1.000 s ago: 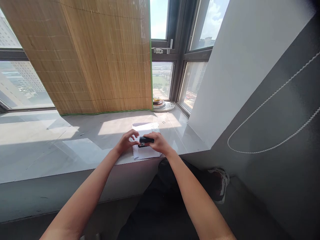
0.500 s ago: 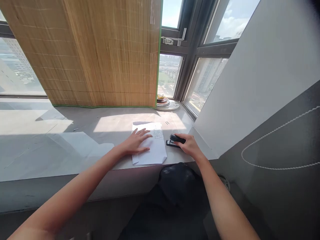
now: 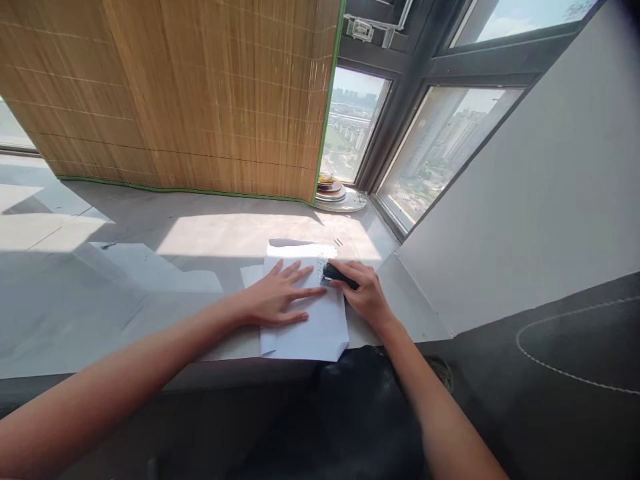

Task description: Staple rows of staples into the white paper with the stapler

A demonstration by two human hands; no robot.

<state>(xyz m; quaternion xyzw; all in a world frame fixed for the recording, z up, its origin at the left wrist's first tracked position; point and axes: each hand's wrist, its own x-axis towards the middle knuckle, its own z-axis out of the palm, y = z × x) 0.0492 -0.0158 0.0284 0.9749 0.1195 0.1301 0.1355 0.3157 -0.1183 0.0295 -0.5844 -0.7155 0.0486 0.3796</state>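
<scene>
White paper (image 3: 313, 340) lies on the light sill, its lower right corner folded and dark marks near its upper right. My left hand (image 3: 283, 293) rests flat on it with the fingers spread. A black stapler (image 3: 343, 274) is gripped in my right hand (image 3: 367, 293), its front end over the paper's right side, beside the marked patch. Whether the stapler's jaws close on the paper edge cannot be made out. Small thin staple-like strips (image 3: 338, 242) lie just beyond the paper's top right corner.
A bamboo mat (image 3: 200, 100) with green edging leans against the window behind the sill (image 3: 125, 320). Stacked plates (image 3: 331, 192) stand in the far corner. A white wall (image 3: 525, 200) bounds the right side, and a beaded cord (image 3: 560, 377) hangs there.
My right hand has brought the stapler leftward from beside the paper to over its right side. My left hand stays flat on the paper. The camera view has shifted closer and lower.
</scene>
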